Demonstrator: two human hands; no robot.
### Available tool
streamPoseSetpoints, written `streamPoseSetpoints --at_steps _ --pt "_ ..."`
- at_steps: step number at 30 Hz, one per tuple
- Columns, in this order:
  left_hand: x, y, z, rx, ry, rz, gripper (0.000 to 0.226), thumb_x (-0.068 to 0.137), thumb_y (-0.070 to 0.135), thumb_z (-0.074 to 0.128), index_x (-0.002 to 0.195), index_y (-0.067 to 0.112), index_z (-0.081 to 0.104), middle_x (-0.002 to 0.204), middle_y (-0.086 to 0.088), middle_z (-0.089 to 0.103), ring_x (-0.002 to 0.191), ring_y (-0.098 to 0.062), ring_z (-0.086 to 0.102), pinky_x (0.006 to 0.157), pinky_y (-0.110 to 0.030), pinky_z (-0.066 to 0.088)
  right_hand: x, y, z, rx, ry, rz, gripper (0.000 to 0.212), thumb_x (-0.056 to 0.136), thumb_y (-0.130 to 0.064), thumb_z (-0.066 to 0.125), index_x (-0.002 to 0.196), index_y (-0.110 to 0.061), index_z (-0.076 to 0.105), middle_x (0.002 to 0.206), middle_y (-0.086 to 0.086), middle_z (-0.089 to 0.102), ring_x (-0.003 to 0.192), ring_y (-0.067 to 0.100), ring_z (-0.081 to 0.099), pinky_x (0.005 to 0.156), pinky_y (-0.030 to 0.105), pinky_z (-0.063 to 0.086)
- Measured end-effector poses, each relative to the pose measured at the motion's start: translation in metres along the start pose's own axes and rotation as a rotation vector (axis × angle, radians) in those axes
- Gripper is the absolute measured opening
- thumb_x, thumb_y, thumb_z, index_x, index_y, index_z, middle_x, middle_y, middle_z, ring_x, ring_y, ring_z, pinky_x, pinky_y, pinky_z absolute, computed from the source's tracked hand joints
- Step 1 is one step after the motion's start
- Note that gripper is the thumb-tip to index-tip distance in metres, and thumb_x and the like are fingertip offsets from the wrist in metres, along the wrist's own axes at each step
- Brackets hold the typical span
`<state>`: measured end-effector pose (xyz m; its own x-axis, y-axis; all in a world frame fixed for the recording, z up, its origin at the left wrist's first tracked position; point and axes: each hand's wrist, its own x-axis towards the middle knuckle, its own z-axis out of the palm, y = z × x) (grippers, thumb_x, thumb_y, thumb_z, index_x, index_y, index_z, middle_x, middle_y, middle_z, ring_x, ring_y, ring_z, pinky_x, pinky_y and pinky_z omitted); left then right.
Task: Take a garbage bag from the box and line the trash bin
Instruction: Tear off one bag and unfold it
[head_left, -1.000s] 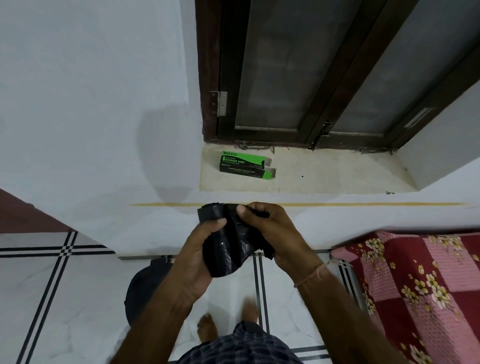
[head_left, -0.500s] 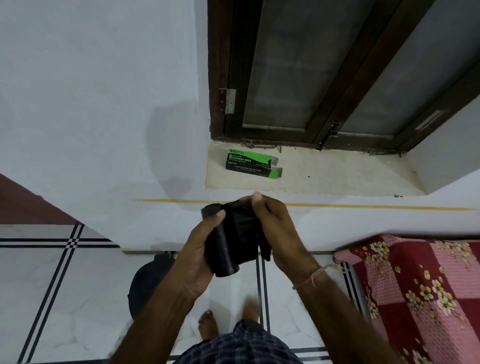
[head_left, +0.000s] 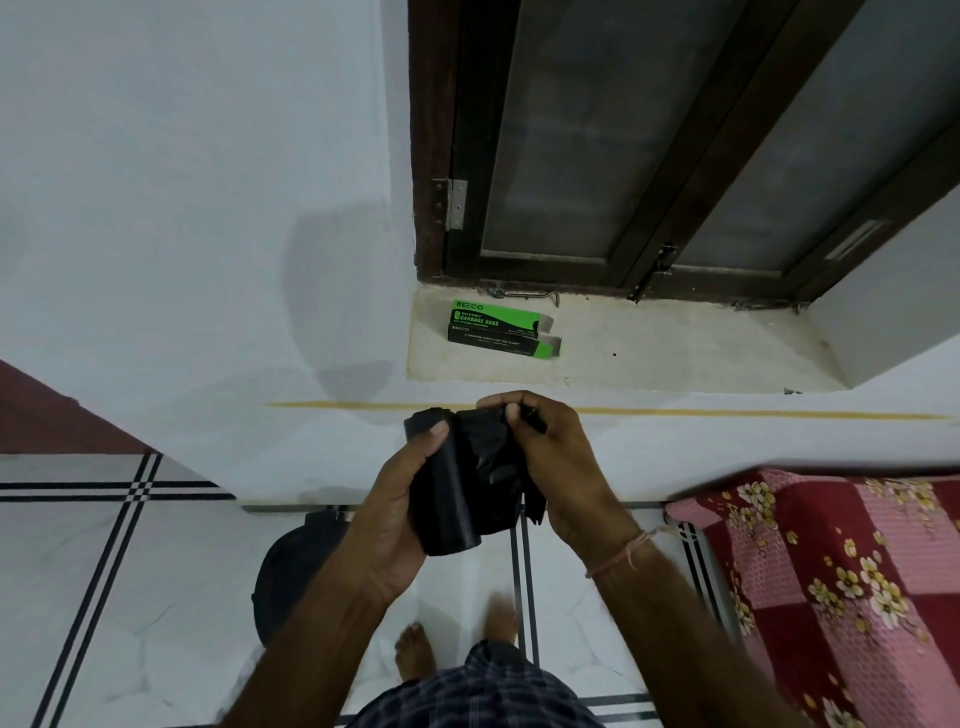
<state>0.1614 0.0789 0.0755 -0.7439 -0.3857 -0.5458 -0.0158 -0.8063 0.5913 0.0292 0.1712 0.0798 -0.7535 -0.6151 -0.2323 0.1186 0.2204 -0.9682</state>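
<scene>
A black roll of garbage bags (head_left: 457, 499) is held upright in front of me at chest height. My left hand (head_left: 395, 509) wraps around the roll from the left, thumb pressed near its top. My right hand (head_left: 550, 457) pinches the loose black film at the roll's upper right edge. The green and black garbage bag box (head_left: 501, 328) lies on the window sill, its right end flap open. The dark trash bin (head_left: 293, 566) stands on the floor below my left forearm, mostly hidden by the arm.
A dark-framed window (head_left: 675, 156) sits above the stone sill (head_left: 649, 353). A bed with a red floral cover (head_left: 831, 571) fills the lower right. White floor tiles with black lines (head_left: 104, 571) spread to the left. My bare feet (head_left: 457, 644) stand near the bin.
My right hand's fingers have shifted along the top of the roll, working at the loose film. The view has drifted slightly, and the roll stays in both hands.
</scene>
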Motion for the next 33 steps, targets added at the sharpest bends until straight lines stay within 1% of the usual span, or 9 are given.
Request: streamPoseSetpoints --at_steps 3,5,7,10,14,17,22,28,33 --pt "0.002 0.0 -0.001 0.03 -0.021 0.021 0.047 0.095 0.041 0.063 0.131 0.012 0.068 0.133 -0.021 0.068 0.119 -0.038 0.066 0.1 -0.055 0.052 -0.002 -0.002 0.001 0.027 -0.036 0.024 0.036 0.11 -0.023 0.046 0.105 -0.006 0.077 0.107 0.012 0.079 0.104 0.027 0.074 0.093 0.035 0.059" --pt "0.002 0.0 -0.002 0.04 -0.033 0.024 0.045 0.099 0.041 0.058 0.132 0.013 0.067 0.131 -0.021 0.069 0.117 -0.039 0.067 0.098 -0.055 0.052 -0.005 -0.004 0.001 0.047 -0.109 0.035 0.038 0.106 -0.034 0.053 0.102 -0.004 0.077 0.1 0.016 0.079 0.095 0.023 0.076 0.087 0.032 0.06" --pt "0.0 0.001 -0.002 0.026 -0.016 0.024 0.044 0.097 0.041 0.058 0.127 0.012 0.07 0.127 -0.021 0.071 0.11 -0.038 0.07 0.091 -0.051 0.055 -0.006 -0.005 0.0 0.02 -0.157 0.015 0.028 0.097 -0.029 0.069 0.093 -0.002 0.076 0.087 0.016 0.077 0.082 0.019 0.074 0.077 0.031 0.059" --pt "0.001 -0.001 -0.004 0.01 -0.015 0.031 0.047 0.096 0.039 0.059 0.131 0.009 0.067 0.13 -0.021 0.07 0.117 -0.039 0.068 0.096 -0.052 0.054 -0.003 -0.001 0.0 0.028 -0.124 0.011 0.022 0.092 -0.017 0.076 0.082 0.002 0.071 0.071 0.003 0.07 0.069 0.015 0.067 0.068 0.028 0.055" --pt "0.003 -0.001 -0.005 0.016 -0.018 0.036 0.045 0.097 0.039 0.059 0.131 0.011 0.068 0.132 -0.021 0.068 0.12 -0.04 0.065 0.099 -0.054 0.051 -0.002 0.002 -0.001 0.092 -0.113 0.008 0.017 0.093 -0.009 0.073 0.09 0.007 0.069 0.079 0.005 0.07 0.076 0.015 0.066 0.073 0.025 0.056" --pt "0.004 -0.001 -0.006 -0.002 -0.023 0.038 0.047 0.093 0.039 0.062 0.13 0.011 0.069 0.132 -0.02 0.068 0.121 -0.039 0.064 0.1 -0.053 0.051 0.0 0.0 -0.003 0.155 -0.099 0.033 0.005 0.092 -0.002 0.072 0.093 0.0 0.076 0.084 0.004 0.076 0.08 0.015 0.071 0.077 0.025 0.059" --pt "0.006 0.0 -0.002 0.006 -0.017 0.049 0.042 0.094 0.038 0.061 0.126 0.013 0.072 0.131 -0.019 0.069 0.115 -0.037 0.068 0.098 -0.053 0.052 0.002 -0.001 -0.004 0.222 -0.055 0.044 0.012 0.091 -0.001 0.072 0.089 -0.009 0.08 0.085 0.004 0.078 0.081 0.016 0.073 0.078 0.026 0.058" --pt "0.005 0.0 0.008 0.057 -0.041 0.041 0.041 0.097 0.037 0.054 0.125 0.015 0.073 0.126 -0.016 0.072 0.11 -0.033 0.072 0.084 -0.045 0.059 0.001 0.001 -0.015 0.241 -0.096 0.023 0.016 0.093 -0.012 0.073 0.104 -0.001 0.079 0.099 0.012 0.08 0.092 0.021 0.076 0.084 0.028 0.059" --pt "0.008 -0.006 0.016 0.085 -0.048 0.01 0.04 0.101 0.034 0.052 0.128 0.011 0.069 0.126 -0.02 0.072 0.11 -0.036 0.071 0.091 -0.051 0.058 0.002 0.004 -0.019 0.198 -0.053 -0.028 0.014 0.086 -0.004 0.079 0.1 -0.002 0.081 0.098 0.017 0.081 0.093 0.028 0.077 0.087 0.032 0.06"
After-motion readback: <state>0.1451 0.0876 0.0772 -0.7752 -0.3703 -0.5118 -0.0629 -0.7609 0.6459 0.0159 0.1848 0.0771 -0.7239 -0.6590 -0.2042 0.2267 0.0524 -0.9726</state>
